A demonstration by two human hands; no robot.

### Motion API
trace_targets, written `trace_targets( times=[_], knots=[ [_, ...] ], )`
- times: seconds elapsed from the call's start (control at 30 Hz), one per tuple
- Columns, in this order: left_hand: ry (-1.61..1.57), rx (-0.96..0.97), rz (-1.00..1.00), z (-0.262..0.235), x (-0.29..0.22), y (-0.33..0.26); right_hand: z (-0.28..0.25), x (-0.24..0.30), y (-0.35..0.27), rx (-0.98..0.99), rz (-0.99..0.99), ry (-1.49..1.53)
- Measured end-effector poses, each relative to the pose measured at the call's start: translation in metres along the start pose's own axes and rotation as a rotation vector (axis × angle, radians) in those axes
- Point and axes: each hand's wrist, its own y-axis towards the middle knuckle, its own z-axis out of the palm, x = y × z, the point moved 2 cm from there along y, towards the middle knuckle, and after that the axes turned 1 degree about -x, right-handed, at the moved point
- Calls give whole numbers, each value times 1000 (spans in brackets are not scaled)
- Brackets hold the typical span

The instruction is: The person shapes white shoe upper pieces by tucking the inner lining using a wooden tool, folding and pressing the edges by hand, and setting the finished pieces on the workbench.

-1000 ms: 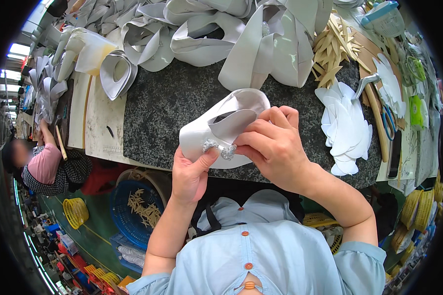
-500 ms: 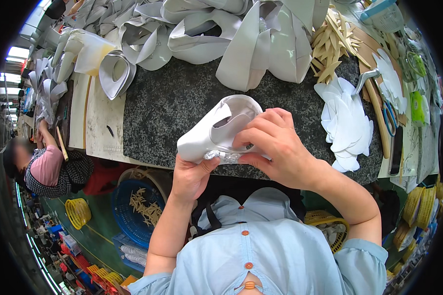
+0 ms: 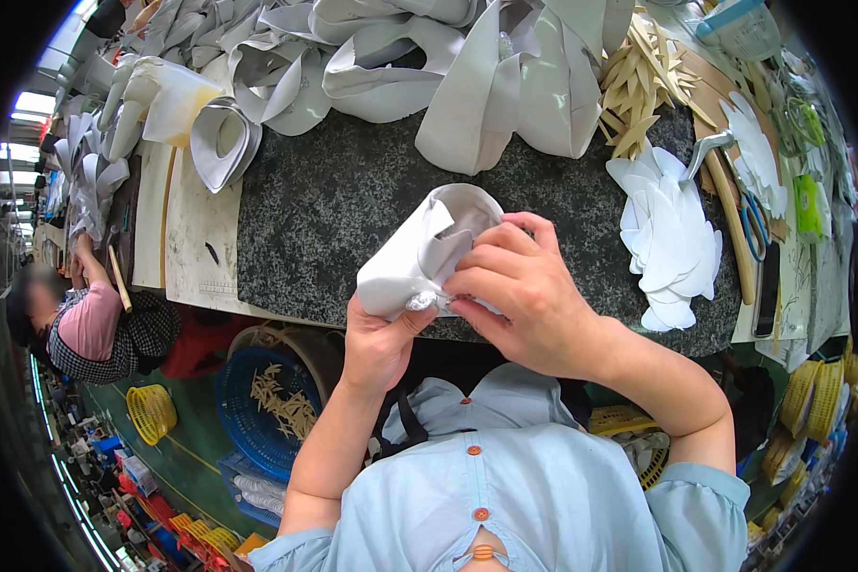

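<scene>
A white shoe upper [image 3: 402, 259] is held up over the near edge of the dark speckled work mat [image 3: 305, 219]. My left hand [image 3: 377, 351] grips its lower left end, with the thumb pressed by a shiny silvery ornament [image 3: 421, 300]. My right hand [image 3: 529, 300] has its fingers bent over the upper's right edge. Its thumb and fingertips pinch the material beside the ornament. The fingers of my left hand behind the upper are hidden.
White shoe uppers [image 3: 396, 71] are heaped along the far side. On the right lie white cut pieces [image 3: 672, 238], beige strips [image 3: 639, 81], a hammer [image 3: 729, 210] and blue-handled scissors [image 3: 755, 229]. A blue basket [image 3: 243, 410] stands below left. A co-worker [image 3: 91, 319] sits at far left.
The upper has tilted and moved slightly right in my left hand, and its opening looks narrower. My right hand has shifted a little left, its fingers closing in near the ornament.
</scene>
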Motion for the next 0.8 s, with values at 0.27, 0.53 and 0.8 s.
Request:
trace_targets(
  times=[0.27,0.53,0.8],
  knots=[
    [-171,4,-226,-7,-17,6,-10,-7,8,54,-139,-132],
    [605,95,331,-9,-28,17,-11,-23,13,417,-126,72],
    [99,-50,10,0,-20,24,-20,-27,27,150,153,123]
  ],
)
